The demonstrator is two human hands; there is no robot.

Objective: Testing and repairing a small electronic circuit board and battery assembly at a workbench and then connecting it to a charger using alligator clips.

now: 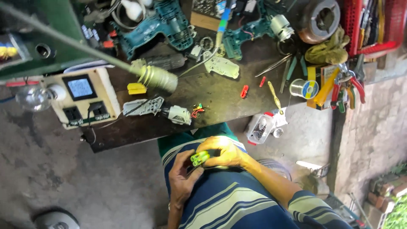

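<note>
Repair workshop: bench (212, 95) w/ opened drills (161, 23), pliers (347, 87), solder spool (304, 89), test box (80, 99), bare concrete floor (51, 169).

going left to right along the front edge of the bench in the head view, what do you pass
clear light bulb → cream socket box with small screen → yellow clip → grey-white tool part → red plastic piece → solder spool → red-handled pliers

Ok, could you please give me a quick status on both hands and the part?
Right hand gripping small yellow-green part. Left hand touching its lower end, grip unclear. Both over lap, clear of workbench. Nothing in the way.
</note>
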